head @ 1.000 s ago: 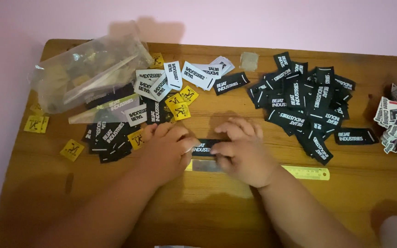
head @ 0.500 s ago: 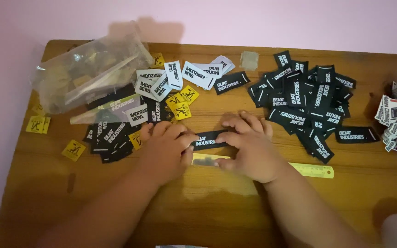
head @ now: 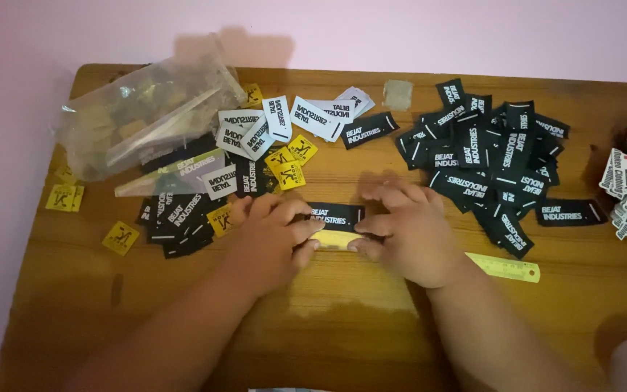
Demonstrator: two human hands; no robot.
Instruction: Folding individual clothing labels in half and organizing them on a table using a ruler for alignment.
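Hands — left hand (head: 273, 236), right hand (head: 408, 232) — fingers pinching black label (head: 335, 215) over yellow ruler (head: 506, 266), bare table (head: 342, 319) nearer.

A black label (head: 336, 215) lay flat on the wooden table, near the middle of it, long side running left to right. It was a small cloth rectangle with white lettering and a short white bar at its right end. Its left end was covered by fingers, its right end touched by others. Just below it, touching or nearly so, lay a yellow ruler (head: 506, 267), flat, running left to right and slanting slightly down to the right. Only a pale yellow middle stretch and the greenish right end showed; the rest was hidden.
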